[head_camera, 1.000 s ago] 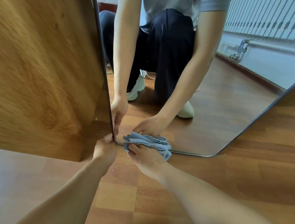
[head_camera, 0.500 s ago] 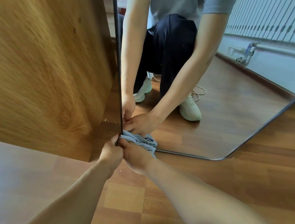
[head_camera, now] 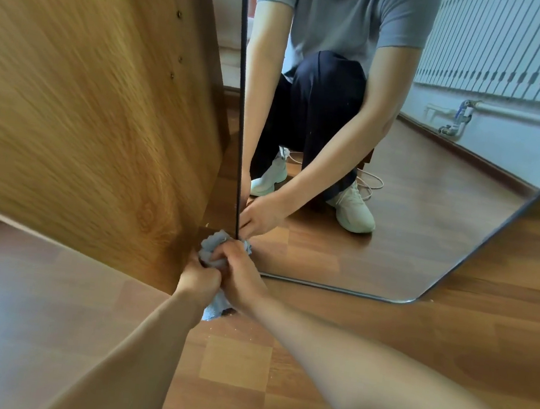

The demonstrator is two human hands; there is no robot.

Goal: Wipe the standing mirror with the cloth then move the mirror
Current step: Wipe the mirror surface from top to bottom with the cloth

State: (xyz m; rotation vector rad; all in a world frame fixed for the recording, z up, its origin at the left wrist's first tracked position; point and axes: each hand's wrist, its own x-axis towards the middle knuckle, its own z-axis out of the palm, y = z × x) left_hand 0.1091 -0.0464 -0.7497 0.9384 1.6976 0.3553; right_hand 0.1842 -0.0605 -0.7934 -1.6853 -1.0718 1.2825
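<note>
While both hands met at the lower corner of the standing mirror (head_camera: 408, 247) nearest the wooden cabinet (head_camera: 88, 99), the right hand (head_camera: 240, 280) gripped the blue cloth (head_camera: 212, 243) in its fingers; whether the left hand (head_camera: 199, 280) curled round cloth or frame was unclear. Hard pushing there might skid the mirror's base.

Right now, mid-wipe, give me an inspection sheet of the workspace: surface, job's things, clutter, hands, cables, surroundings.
Surface: wood floor, the mirror stands on it.
Job's things: mirror upright, its left edge beside the cabinet; cloth bunched at its lower left corner.
Clutter: pale specks on the floor near that corner.
Hands: right hand grips the cloth; left hand curled against it, its hold hidden.
Cables: white cord, seen only in the reflection, by the shoes.
Surroundings: radiator and pipe, both seen only in the reflection.
</note>
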